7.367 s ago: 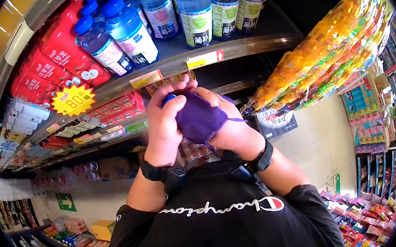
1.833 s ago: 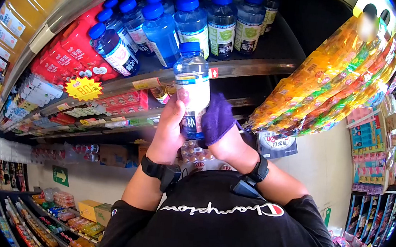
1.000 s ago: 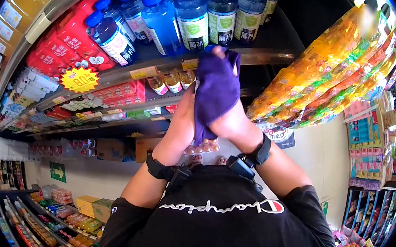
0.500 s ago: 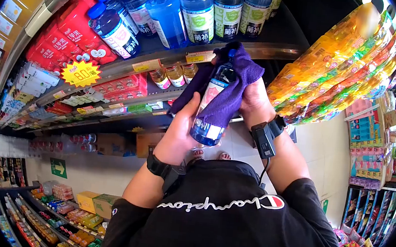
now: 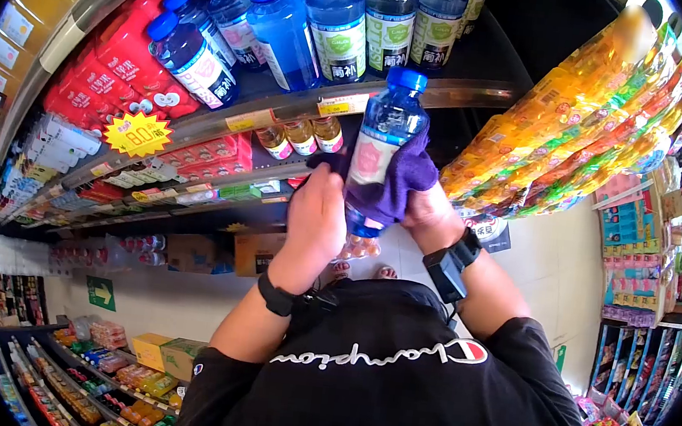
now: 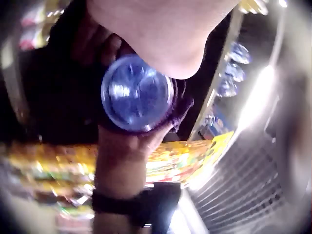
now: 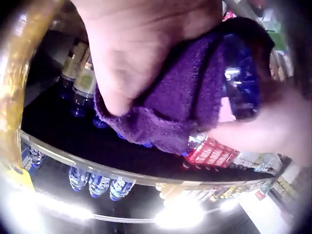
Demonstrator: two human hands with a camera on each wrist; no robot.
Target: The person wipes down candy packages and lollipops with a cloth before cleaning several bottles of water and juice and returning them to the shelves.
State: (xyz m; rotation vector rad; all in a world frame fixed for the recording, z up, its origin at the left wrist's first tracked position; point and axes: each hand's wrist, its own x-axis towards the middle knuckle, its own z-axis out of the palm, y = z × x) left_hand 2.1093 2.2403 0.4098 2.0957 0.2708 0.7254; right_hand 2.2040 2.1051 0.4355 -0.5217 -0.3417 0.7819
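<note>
A blue-capped bottle (image 5: pixel 381 146) with a pink and white label stands slightly tilted between the hands, its cap above the purple cloth (image 5: pixel 411 175). My right hand (image 5: pixel 434 214) grips the cloth against the bottle's right side. On the other side my left hand (image 5: pixel 317 219) holds the bottle, with its farther fingers partly hidden. The bottle's round base (image 6: pixel 137 93) faces the camera in the left wrist view, below the palm of my left hand (image 6: pixel 161 34). In the right wrist view, the cloth (image 7: pixel 180 92) spreads from under my right hand (image 7: pixel 146 48) over the bottle (image 7: pixel 241 80).
Several similar bottles (image 5: pixel 335 33) line the shelf ahead, left of hanging yellow packets (image 5: pixel 566 128). Small capped jars (image 5: pixel 301 136) sit on the shelf below. Red packs (image 5: pixel 119 69) and a yellow price star (image 5: pixel 138 133) are at left; cartons (image 5: pixel 258 252) lie lower.
Since half a second ago, the bottle has risen and its cap has come out above the cloth. The cloth has shifted lower around it, and my right hand has moved slightly down.
</note>
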